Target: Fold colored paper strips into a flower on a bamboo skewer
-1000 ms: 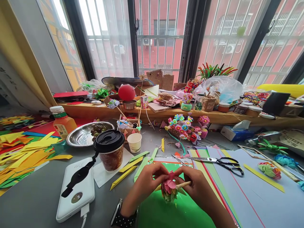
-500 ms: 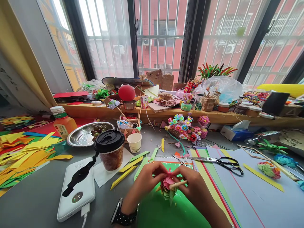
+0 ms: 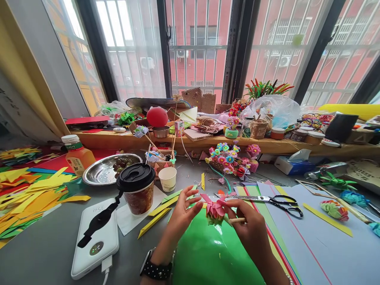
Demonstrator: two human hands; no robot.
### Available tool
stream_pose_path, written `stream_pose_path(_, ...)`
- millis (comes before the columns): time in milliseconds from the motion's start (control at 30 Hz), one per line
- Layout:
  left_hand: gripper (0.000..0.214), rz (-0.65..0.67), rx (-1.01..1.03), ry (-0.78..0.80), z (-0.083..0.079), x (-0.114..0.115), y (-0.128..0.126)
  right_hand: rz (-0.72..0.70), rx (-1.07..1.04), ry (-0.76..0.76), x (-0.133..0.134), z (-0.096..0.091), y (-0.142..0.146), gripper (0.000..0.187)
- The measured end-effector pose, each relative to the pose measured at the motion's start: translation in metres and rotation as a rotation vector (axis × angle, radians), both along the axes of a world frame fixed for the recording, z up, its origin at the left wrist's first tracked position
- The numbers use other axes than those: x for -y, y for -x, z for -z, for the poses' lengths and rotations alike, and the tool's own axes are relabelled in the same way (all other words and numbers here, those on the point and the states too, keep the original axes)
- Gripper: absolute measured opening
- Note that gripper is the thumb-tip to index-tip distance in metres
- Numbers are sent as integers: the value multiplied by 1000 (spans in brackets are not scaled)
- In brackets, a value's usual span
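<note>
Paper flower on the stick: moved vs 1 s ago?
Yes. The paper flower has gone up-frame, away from the person. It sat well below the scissors; now it is nearly level with them.

The right grip [image 3: 251,231] pinches the stick of a pink paper flower [image 3: 215,210] above a green sheet [image 3: 204,257]; the left grip [image 3: 184,211], fingers spread, is just beside it.

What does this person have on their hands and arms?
The left hand and right hand are bare, with no gloves. On the left wrist sits a watch with a black strap dotted with small pale studs and a silvery case edge. No sleeves cover the forearms in view.
</note>
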State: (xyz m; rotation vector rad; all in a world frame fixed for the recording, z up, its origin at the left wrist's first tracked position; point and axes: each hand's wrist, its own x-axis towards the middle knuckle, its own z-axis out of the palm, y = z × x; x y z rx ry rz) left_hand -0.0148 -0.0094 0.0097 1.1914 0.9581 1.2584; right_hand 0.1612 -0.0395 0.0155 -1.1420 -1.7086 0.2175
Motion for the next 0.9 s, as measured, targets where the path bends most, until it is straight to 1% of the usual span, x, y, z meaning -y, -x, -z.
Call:
stream_pose_path(67, 78, 129, 73, 49, 3, -1, -2, 28, -35, 6, 1, -1, 1, 12)
stream_pose_path(133, 76, 276, 102, 90, 4, 0, -5, 46, -51, -4, 2, -3, 2, 13)
stream_pose_path(200, 70, 344, 86, 133, 3, 2, -10, 57, -48, -35, 2, -4, 2, 13)
stream_pose_path(267, 64, 330, 50, 160, 2, 4, -13, 73, -17, -53, 1, -4, 0, 11)
stream_pose_path(333, 58, 288, 15, 136, 0, 6, -14, 73, 30, -49, 1, -5, -3, 9)
stream_pose_path(367, 54, 269, -6, 103, -2, 7, -15, 68, 50, -42, 1, -5, -4, 10)
stream_pose_path(467, 48, 229, -96, -23, -7, 10, -14, 22, 111, -39, 0, -7, -8, 23)
stream_pose_path(567, 46, 171, -225, -117, -11, 14, -14, -80, 154, -64, -2, -7, -12, 23)
stream_pose_path(633, 45, 149, -307, -158, -13, 17, -15, -122, 136, -64, -3, -7, -14, 26)
stream_pose_path(733, 45, 99, -413, -212, -14, 19, -16, -102, 97, -48, -5, -5, -16, 30)
stream_pose_path(800, 45, 73, -458, -241, -13, 19, -16, -96, 86, -33, -5, -5, -16, 29)
stream_pose_path(900, 43, 91, -472, -254, -13, 18, -17, -106, 60, 3, -6, -5, -17, 27)
